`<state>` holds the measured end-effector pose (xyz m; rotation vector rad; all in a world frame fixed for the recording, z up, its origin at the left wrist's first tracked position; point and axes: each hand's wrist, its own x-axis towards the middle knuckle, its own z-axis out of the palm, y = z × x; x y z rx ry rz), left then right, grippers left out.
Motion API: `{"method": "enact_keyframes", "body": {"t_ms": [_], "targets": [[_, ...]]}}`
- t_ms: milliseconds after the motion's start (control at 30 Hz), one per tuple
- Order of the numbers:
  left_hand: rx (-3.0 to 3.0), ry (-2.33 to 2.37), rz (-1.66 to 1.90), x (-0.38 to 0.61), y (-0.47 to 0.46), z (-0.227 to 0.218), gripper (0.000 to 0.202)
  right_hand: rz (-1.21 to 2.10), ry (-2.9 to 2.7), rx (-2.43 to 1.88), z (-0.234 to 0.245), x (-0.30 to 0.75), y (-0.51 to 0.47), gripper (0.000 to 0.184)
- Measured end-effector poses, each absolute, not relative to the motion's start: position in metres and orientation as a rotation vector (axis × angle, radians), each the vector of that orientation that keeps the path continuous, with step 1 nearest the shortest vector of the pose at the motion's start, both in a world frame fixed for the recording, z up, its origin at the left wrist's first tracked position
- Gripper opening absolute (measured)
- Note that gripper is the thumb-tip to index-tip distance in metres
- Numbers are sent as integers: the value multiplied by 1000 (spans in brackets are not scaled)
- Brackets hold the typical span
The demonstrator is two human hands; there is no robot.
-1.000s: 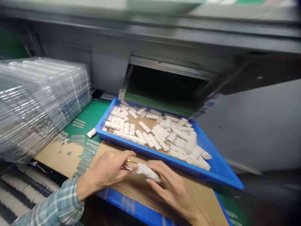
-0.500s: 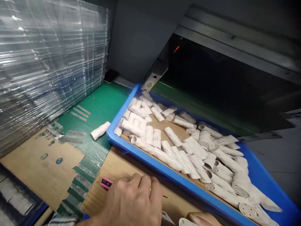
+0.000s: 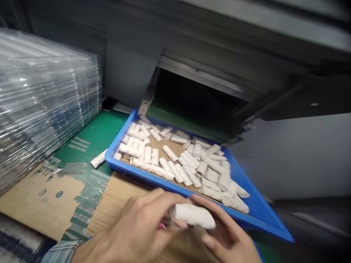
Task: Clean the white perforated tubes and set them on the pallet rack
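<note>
In front of me, between both hands, is a short white tube [image 3: 196, 216], lying almost level with its left end toward my left hand. My right hand [image 3: 236, 233] curls around its right end and grips it. My left hand [image 3: 137, 223] is closed, its fingertips at the tube's left end. Inside it shows a bit of a pink utility knife [image 3: 162, 226], mostly hidden by the fingers; I cannot see its blade clearly. Beyond my hands a blue tray [image 3: 153, 177] holds many similar tubes [image 3: 189, 160], heaped loosely on a brown sheet.
One tube [image 3: 98, 158] lies outside the tray on the green table [image 3: 94, 129]. Stacked clear plastic trays [image 3: 49, 98] rise at the left. Cardboard [image 3: 120, 193] covers the near surface. A dark machine opening [image 3: 192, 102] stands behind the blue tray, with a black phone-like object [image 3: 109, 103] farther left.
My hands have risen from the cardboard and come together around the white tube. My right hand has come more fully into view. The whole view has shifted, so the tray appears smaller.
</note>
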<state>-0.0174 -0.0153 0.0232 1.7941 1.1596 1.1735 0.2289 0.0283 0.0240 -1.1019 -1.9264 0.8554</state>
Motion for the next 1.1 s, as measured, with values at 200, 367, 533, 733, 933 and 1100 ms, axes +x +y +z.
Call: {"method": "enact_keyframes", "body": {"t_ms": [200,367,533,733,933,1100], "targets": [[1644,1027,1171,-15,7,27,34,1046,-1578,-1038,28,220,39,42],[1560,1015,1224,-5,18,6,37,1114,-1504,-923,23,222,37,32],[1534,1017,1230,-4,16,1,38,1165,-1472,-893,20,223,35,36],[1534,1076,1197,-5,13,0,43,1106,-1528,-857,19,221,33,29],[1605,1082,1238,-4,15,0,40,1148,-1510,-819,20,221,32,28],[1734,1169,1148,-12,12,7,41,1268,-1451,-802,23,219,32,29]]}}
